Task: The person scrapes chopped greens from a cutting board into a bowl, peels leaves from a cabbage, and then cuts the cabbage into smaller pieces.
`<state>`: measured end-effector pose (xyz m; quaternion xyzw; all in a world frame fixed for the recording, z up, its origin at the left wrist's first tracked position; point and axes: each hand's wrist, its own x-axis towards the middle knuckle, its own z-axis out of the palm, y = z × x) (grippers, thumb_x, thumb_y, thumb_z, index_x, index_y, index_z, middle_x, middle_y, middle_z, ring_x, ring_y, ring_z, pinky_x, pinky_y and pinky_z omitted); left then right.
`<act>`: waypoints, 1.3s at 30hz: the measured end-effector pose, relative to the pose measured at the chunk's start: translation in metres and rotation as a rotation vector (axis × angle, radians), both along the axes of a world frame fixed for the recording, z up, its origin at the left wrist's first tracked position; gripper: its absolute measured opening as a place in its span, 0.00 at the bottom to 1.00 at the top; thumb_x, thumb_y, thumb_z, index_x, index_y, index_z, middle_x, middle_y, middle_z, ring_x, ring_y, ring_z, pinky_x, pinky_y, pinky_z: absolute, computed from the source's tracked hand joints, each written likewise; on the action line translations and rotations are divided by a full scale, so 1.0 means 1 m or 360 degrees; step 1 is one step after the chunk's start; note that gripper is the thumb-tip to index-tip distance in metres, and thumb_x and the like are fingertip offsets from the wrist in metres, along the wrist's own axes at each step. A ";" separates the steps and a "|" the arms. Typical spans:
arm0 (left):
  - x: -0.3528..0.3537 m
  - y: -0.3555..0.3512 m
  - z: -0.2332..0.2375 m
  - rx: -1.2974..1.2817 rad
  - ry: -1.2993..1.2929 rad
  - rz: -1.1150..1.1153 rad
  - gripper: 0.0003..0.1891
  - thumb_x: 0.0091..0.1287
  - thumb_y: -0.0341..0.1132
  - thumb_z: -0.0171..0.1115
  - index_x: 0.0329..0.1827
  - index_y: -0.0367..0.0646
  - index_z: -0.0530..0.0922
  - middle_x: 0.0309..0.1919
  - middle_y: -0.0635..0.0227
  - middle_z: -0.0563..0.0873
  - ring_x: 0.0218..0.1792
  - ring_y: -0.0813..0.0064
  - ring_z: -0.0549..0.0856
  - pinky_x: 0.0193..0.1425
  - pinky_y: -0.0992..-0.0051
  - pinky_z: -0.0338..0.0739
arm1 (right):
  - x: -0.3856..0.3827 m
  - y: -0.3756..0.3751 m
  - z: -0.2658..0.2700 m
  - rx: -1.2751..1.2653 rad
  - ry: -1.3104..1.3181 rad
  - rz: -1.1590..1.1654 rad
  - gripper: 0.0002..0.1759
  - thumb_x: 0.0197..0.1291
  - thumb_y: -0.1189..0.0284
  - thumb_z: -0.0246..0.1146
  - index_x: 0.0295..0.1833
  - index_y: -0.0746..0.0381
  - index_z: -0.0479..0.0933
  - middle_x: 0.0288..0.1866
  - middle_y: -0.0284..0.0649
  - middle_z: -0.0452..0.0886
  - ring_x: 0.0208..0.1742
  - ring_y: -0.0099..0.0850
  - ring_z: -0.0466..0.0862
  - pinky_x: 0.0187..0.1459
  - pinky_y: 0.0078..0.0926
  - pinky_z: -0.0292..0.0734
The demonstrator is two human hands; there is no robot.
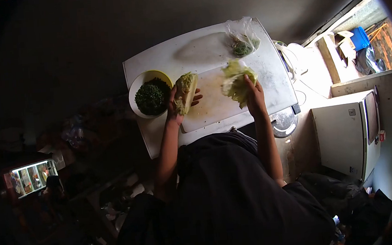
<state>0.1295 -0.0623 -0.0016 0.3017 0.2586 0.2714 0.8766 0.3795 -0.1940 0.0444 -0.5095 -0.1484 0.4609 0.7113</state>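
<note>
Dark-clothed torso (229,189) nearest; beyond it, two hands hold cabbage over the board.

Left hand (176,106) is curled round one cabbage wedge (186,91), held upright at the left edge of one cutting board (213,107). Right hand (254,95) grips one clump of leaves (235,80), lifted over the board's far right. By the look of it, the cabbage is split and partly stripped, but nothing shredded lies on the board and no knife shows. Left of the wedge, one bowl (132,95) is already full of chopped greens (150,97). Farther off, one plastic bag (243,38) of greens lies on the white desk (185,49).
</note>
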 end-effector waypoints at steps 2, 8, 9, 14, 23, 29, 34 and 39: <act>0.008 -0.004 -0.002 -0.0061 -0.0110 -0.0032 0.39 0.73 0.63 0.44 0.75 0.39 0.63 0.63 0.43 0.77 0.58 0.45 0.82 0.56 0.59 0.82 | 0.000 -0.001 -0.004 -0.0083 -0.0074 -0.0012 0.20 0.72 0.61 0.59 0.60 0.64 0.74 0.47 0.41 0.85 0.44 0.29 0.86 0.44 0.28 0.83; 0.023 -0.017 0.000 -0.0049 -0.0092 -0.0006 0.36 0.72 0.60 0.51 0.73 0.41 0.66 0.60 0.49 0.81 0.55 0.54 0.86 0.57 0.61 0.82 | 0.000 -0.005 -0.012 -0.0067 0.0027 0.0144 0.21 0.71 0.63 0.61 0.63 0.64 0.74 0.52 0.40 0.82 0.51 0.29 0.84 0.52 0.30 0.81; 0.024 -0.020 0.004 0.0028 0.0007 0.0049 0.35 0.72 0.58 0.53 0.72 0.40 0.67 0.59 0.49 0.82 0.55 0.54 0.86 0.57 0.62 0.82 | -0.001 -0.006 -0.010 -0.0067 0.0025 0.0142 0.21 0.71 0.63 0.61 0.63 0.64 0.74 0.52 0.40 0.82 0.51 0.29 0.84 0.52 0.30 0.81; 0.028 -0.026 0.017 0.0209 0.0239 0.0124 0.31 0.75 0.53 0.51 0.73 0.41 0.65 0.60 0.49 0.81 0.56 0.55 0.85 0.58 0.63 0.81 | -0.001 -0.007 -0.007 0.0107 0.0314 0.0267 0.23 0.71 0.66 0.61 0.66 0.64 0.71 0.55 0.40 0.81 0.54 0.32 0.83 0.55 0.33 0.80; 0.027 -0.027 0.013 0.0159 0.0329 0.0272 0.29 0.75 0.51 0.52 0.71 0.41 0.67 0.57 0.51 0.83 0.55 0.55 0.86 0.57 0.62 0.81 | 0.001 -0.004 -0.015 0.0108 0.0304 0.0307 0.23 0.67 0.68 0.64 0.65 0.65 0.73 0.62 0.43 0.76 0.61 0.37 0.79 0.60 0.36 0.76; 0.030 -0.028 -0.006 0.0010 0.0314 0.0507 0.27 0.73 0.50 0.57 0.69 0.42 0.70 0.54 0.54 0.85 0.50 0.57 0.88 0.52 0.64 0.84 | -0.007 0.007 -0.035 -0.0140 -0.2291 0.0572 0.26 0.57 0.71 0.70 0.63 0.52 0.79 0.73 0.52 0.66 0.71 0.51 0.69 0.69 0.43 0.67; 0.022 -0.024 -0.001 0.0008 0.0316 0.0434 0.29 0.74 0.51 0.55 0.71 0.43 0.68 0.56 0.52 0.84 0.53 0.55 0.87 0.55 0.64 0.83 | -0.011 -0.017 -0.069 -0.0160 -0.2217 0.0840 0.24 0.53 0.65 0.73 0.58 0.52 0.83 0.71 0.49 0.68 0.70 0.49 0.70 0.69 0.44 0.67; 0.017 -0.027 -0.007 -0.0017 0.0343 0.0440 0.29 0.73 0.52 0.55 0.70 0.43 0.68 0.56 0.52 0.84 0.53 0.55 0.87 0.55 0.64 0.83 | 0.002 -0.023 -0.078 -0.0372 -0.2090 0.0444 0.14 0.58 0.77 0.62 0.51 0.62 0.82 0.55 0.50 0.80 0.57 0.48 0.78 0.56 0.42 0.76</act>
